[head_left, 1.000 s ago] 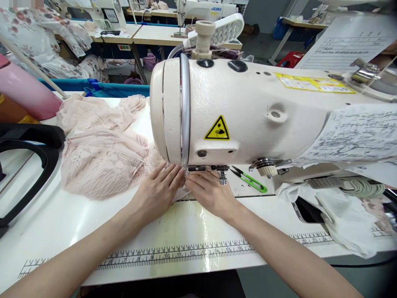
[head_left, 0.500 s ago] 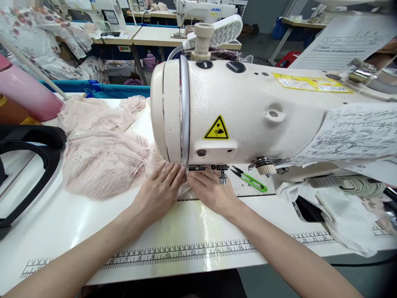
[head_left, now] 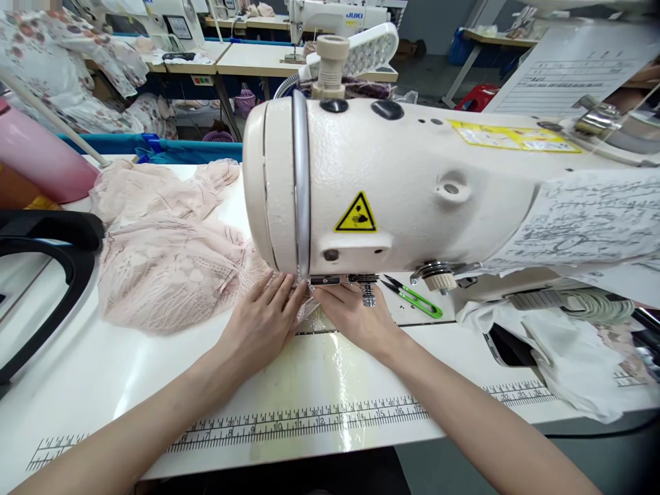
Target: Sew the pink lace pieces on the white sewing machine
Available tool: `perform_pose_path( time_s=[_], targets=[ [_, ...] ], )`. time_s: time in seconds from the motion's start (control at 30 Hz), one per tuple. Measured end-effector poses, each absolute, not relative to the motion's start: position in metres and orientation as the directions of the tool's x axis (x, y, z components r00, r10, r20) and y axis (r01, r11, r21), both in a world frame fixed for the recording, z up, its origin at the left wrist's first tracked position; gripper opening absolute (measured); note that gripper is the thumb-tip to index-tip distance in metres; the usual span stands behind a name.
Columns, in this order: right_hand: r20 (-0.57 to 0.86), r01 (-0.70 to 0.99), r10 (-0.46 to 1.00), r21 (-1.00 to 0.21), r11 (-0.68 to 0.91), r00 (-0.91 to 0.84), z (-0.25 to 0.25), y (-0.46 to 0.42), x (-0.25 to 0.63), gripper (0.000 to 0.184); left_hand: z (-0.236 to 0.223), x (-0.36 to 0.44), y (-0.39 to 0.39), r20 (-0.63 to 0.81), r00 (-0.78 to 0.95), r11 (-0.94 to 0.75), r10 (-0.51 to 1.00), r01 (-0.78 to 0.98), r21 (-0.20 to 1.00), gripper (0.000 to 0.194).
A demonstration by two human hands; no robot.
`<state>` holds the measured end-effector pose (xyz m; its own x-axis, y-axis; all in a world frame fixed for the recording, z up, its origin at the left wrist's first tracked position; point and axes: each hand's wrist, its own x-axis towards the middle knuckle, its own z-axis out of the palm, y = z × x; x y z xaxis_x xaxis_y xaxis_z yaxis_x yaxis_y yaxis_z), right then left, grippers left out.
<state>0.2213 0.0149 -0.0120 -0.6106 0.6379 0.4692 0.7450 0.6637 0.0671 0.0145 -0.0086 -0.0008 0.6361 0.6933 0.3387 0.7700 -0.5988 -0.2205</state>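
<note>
A cream sewing machine point(head_left: 392, 185) fills the middle of the view, its head over a white table point(head_left: 155, 371). Pale pink lace fabric point(head_left: 165, 254) lies heaped to the left and runs in under the machine head. My left hand point(head_left: 262, 320) lies flat on the fabric edge, fingers stretched toward the presser foot point(head_left: 368, 292). My right hand point(head_left: 353, 316) rests flat just right of it, fingertips beneath the machine head; the needle area is hidden.
Green thread snips point(head_left: 415, 297) lie right of the presser foot. White cloth and a phone point(head_left: 508, 347) sit at the right. A black curved object point(head_left: 46, 275) is at the left edge. A printed ruler point(head_left: 309, 416) runs along the table front.
Both hands stay pressed at the machine head. The view has shifted slightly, and the fabric heap sits a little further left.
</note>
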Motion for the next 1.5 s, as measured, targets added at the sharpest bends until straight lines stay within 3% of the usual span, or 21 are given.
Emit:
perform_pose_path(
  time_s=[0.13, 0.37, 0.6, 0.73, 1.13, 1.4, 1.5],
  targets=[
    [0.437, 0.767, 0.674, 0.063, 0.638, -0.596, -0.013, 0.016, 0.224, 0.022, -0.001, 0.016, -0.009, 0.341, 0.636, -0.583, 0.692, 0.771, -0.255, 0.04],
    [0.419, 0.792, 0.747, -0.098, 0.602, -0.515, -0.019, 0.021, 0.23, 0.027, 0.001, 0.016, -0.009, 0.337, 0.623, -0.586, 0.706, 0.781, -0.216, 0.042],
    [0.417, 0.786, 0.709, 0.021, 0.617, -0.568, -0.013, 0.021, 0.227, 0.021, 0.003, 0.012, -0.009, 0.372, 0.714, -0.7, 0.593, 0.686, -0.199, 0.035],
    [0.428, 0.742, 0.647, 0.089, 0.664, -0.631, -0.012, 0.019, 0.225, 0.029, 0.005, 0.009, -0.008, 0.382, 0.718, -0.73, 0.582, 0.668, -0.144, 0.031],
    [0.531, 0.694, 0.568, 0.054, 0.718, -0.629, -0.008, 0.016, 0.218, 0.022, 0.007, 0.006, -0.003, 0.428, 0.679, -0.707, 0.596, 0.697, -0.122, 0.025],
    [0.522, 0.557, 0.553, -0.168, 0.813, -0.65, -0.004, 0.014, 0.215, 0.014, 0.012, -0.007, -0.001, 0.495, 0.657, -0.758, 0.569, 0.652, 0.006, 0.029],
    [0.536, 0.469, 0.518, -0.239, 0.85, -0.666, -0.001, 0.012, 0.217, 0.013, 0.015, -0.013, -0.002, 0.529, 0.695, -0.807, 0.487, 0.59, -0.032, 0.019]
  ],
)
